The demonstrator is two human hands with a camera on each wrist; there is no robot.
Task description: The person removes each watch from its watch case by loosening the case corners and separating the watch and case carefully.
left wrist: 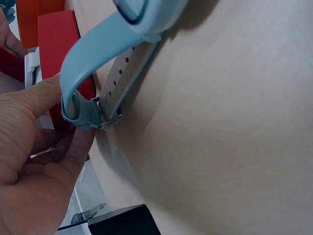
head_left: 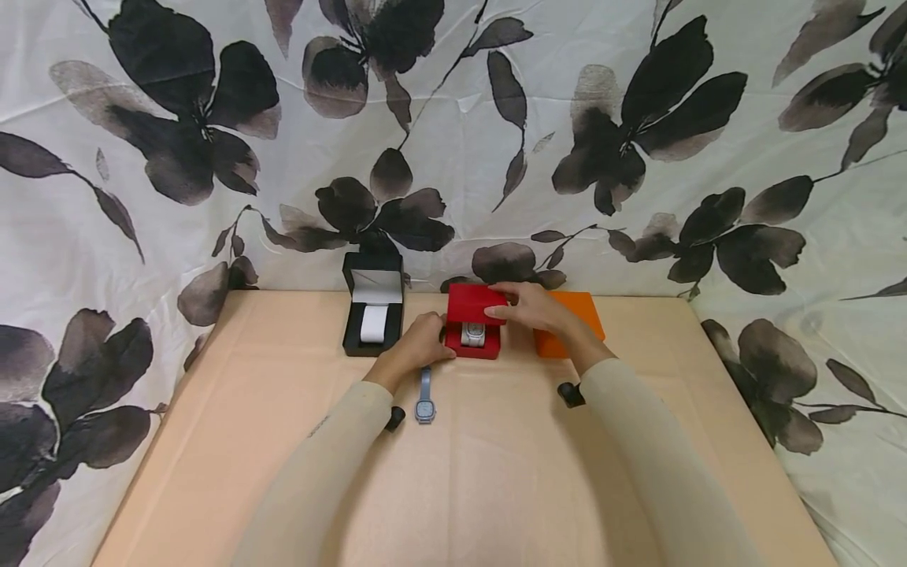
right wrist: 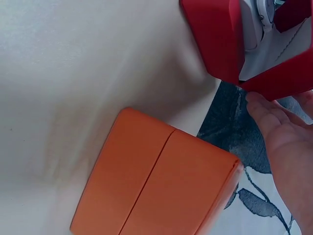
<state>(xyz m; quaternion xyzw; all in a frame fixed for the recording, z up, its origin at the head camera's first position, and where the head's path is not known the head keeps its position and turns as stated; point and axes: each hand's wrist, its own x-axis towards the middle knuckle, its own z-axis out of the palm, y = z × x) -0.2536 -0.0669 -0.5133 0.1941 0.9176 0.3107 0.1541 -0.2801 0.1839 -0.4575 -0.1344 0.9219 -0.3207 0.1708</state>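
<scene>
A red watch box stands partly open, and a silver-coloured watch sits on the cushion inside. My left hand grips the box's base at its left side, thumb and fingers around the red wall in the left wrist view. The right hand holds the raised lid by its right edge; in the right wrist view its fingertips are at the lid's red edge. Just below my left hand lies a light-blue watch, its strap looming large in the left wrist view.
To the left, an open black watch box shows a white cushion. A closed orange box stands on the right, partly behind my right forearm. Floral cloth hangs behind the table's far edge.
</scene>
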